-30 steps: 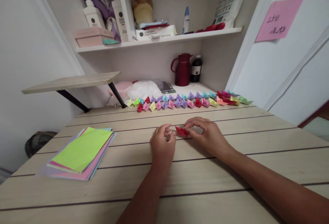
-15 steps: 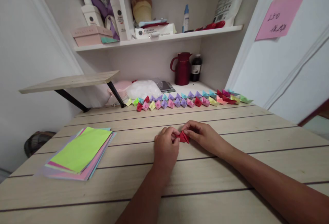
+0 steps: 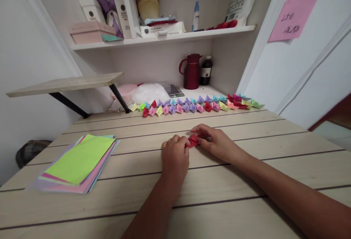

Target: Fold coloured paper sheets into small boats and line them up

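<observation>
A small piece of folded red paper (image 3: 193,141) is between my two hands, low over the middle of the wooden table. My left hand (image 3: 176,155) pinches its left end, thumb and fingers closed. On the other side, my right hand (image 3: 211,139) grips the right end between thumb and forefinger, the other fingers curled. The fingertips cover parts of the paper's edges. Beyond the hands stand two rows of small folded paper boats (image 3: 193,107) in red, pink, purple, yellow, blue and green.
A stack of coloured paper sheets (image 3: 79,160), bright green on top, lies at the left. A small raised wooden shelf (image 3: 65,84) on black legs stands behind it. At the back are a dark red jug (image 3: 191,72), a dark bottle (image 3: 206,71) and a white shelf (image 3: 197,36) holding toiletries.
The red paper has turned and looks flatter between my fingers. Both hands have shifted slightly around it. The whole view has moved a little, so things appear further left.
</observation>
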Tool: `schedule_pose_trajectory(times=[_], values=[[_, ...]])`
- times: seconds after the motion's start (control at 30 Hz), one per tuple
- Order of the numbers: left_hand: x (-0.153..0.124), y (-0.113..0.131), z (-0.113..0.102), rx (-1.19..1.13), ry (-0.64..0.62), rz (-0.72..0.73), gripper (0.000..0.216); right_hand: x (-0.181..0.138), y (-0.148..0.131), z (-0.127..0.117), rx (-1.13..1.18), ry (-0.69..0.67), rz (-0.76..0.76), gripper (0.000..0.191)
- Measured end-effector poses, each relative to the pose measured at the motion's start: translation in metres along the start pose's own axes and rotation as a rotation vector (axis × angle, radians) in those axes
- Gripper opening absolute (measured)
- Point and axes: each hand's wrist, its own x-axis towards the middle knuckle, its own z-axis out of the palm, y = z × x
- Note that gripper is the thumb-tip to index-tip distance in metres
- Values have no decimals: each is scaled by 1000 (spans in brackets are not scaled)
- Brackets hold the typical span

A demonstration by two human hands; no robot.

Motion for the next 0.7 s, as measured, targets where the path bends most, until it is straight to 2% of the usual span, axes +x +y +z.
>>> schedule_pose_trajectory(times=[0.13,0.27,0.57,0.7], values=[[0,1,-2,72,-14,9,15,0,-3,-3,-38,-1,23,24],[0,3,-4,132,-37,20,15,-2,-10,-1,-45,-58,-48,30],[1,4,-9,223,-82,36,18,0,-9,-5,-13,2,3,24],[1,6,-10,252,-81,40,18,-3,-13,-1,-84,-4,-60,30]])
